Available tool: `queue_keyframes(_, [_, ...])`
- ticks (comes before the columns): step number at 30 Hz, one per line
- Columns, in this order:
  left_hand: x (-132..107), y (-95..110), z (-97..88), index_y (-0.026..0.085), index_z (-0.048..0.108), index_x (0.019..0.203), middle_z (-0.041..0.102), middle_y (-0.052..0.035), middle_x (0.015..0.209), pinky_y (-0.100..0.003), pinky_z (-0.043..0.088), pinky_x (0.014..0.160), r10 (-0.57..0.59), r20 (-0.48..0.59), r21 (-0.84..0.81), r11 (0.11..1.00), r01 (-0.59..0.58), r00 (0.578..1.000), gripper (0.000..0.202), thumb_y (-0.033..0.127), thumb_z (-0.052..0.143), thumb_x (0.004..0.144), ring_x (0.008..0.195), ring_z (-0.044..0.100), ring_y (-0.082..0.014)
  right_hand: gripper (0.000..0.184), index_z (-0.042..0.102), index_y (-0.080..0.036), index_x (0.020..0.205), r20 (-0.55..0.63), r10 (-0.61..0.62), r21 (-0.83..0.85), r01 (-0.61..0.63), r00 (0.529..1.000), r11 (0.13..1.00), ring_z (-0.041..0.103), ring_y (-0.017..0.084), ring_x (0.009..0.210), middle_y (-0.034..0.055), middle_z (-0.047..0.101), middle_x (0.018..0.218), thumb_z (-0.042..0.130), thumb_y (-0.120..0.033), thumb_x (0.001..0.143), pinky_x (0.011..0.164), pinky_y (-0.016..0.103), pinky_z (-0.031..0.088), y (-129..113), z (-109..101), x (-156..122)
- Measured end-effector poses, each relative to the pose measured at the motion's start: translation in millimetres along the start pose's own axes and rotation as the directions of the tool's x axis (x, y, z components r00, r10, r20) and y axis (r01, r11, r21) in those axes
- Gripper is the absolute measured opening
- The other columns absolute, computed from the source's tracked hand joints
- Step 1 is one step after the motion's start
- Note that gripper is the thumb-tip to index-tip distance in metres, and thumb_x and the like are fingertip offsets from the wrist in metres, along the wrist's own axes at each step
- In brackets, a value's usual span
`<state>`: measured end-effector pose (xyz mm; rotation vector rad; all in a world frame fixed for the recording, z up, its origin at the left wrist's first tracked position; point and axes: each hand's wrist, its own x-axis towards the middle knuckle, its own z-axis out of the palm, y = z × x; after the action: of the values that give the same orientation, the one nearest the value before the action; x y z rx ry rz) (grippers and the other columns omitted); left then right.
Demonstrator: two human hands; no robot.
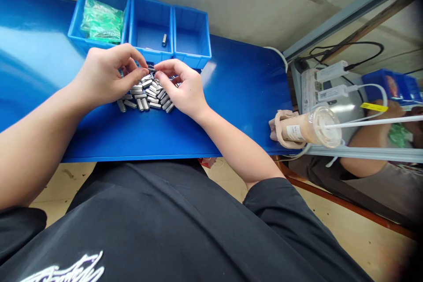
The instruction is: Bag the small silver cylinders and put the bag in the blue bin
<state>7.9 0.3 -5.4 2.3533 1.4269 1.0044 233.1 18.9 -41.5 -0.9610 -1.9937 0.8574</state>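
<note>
Above the heap of metal pieces (145, 94), the left hand (105, 75) and right hand (185, 88) pinched one small piece together at fingertips, bins (150, 28) at twelve o'clock for sorting.

Three blue bins (152, 31) in a row at the back of the blue table (244, 97): left one holds green bags (102, 21), middle one a single metal piece (164, 39). At the table's right edge, a lidded cup (309, 128) lies on its side with a straw (373, 122). Beyond it, a power strip (310, 86) with white plugs and cables; another person's arm (376, 141) close behind.
</note>
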Motion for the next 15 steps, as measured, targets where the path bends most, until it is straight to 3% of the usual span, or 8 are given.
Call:
queue_keyframes(6, [1.5, -1.0, -0.1, 0.011, 0.077, 0.098, 0.068, 0.0039, 0.076, -0.013, 0.043, 0.068, -0.012, 0.037, 0.047, 0.999, 0.010, 0.999, 0.075, 0.078, 0.043, 0.103, 0.067, 0.055, -0.0004, 0.048, 0.067, -0.017, 0.128, 0.009, -0.001, 0.007, 0.001, 1.000, 1.000, 0.072, 0.016, 0.122, 0.0065, 0.075, 0.125, 0.044, -0.055, 0.111, 0.109, 0.035, 0.064, -4.0, -0.6, -1.5])
queue_keyframes(15, [-1.1, -1.0, 0.8, 0.019, 0.077, 0.111, 0.069, 0.0031, 0.081, -0.018, 0.047, 0.070, -0.018, 0.019, -0.051, 0.999, 0.019, 1.000, 0.050, 0.065, 0.060, 0.101, 0.069, 0.059, -0.0047, 0.039, 0.072, -0.018, 0.124, -0.021, 0.024, 0.049, -0.023, 0.999, 0.999, 0.073, 0.016, 0.116, 0.0045, 0.078, 0.122, 0.054, -0.049, 0.108, 0.103, 0.032, 0.067, -7.2, -1.8, -2.0])
